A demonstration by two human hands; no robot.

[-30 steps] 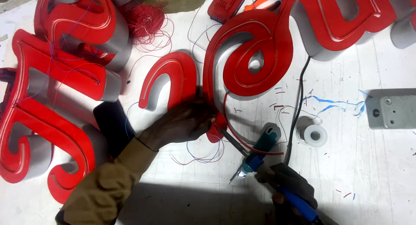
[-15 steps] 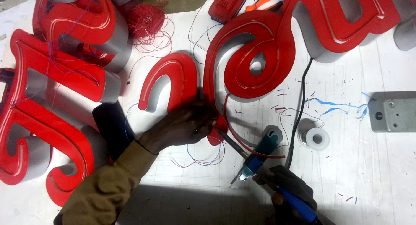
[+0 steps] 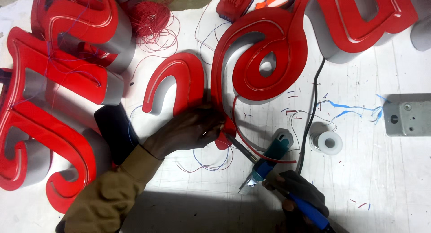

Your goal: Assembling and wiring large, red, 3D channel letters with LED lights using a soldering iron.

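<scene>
My left hand (image 3: 188,130) presses down on thin red and blue wires (image 3: 211,161) at the lower tip of a large red curled sign letter (image 3: 256,58). My right hand (image 3: 298,192) grips a blue-handled soldering iron (image 3: 265,163), whose dark tip reaches up-left to the spot beside my left fingers. A smaller red hook-shaped letter (image 3: 179,78) lies just above my left hand.
More red channel letters (image 3: 49,94) fill the left side. A black phone (image 3: 114,130) lies by my left wrist. There is a tangle of red wire (image 3: 150,20) at the top, a solder spool (image 3: 327,142), a black cable (image 3: 312,103), and a grey metal box (image 3: 406,114) at the right edge.
Both hands hold almost the same places; the soldering iron tip has edged slightly closer to the joint under my left fingers.
</scene>
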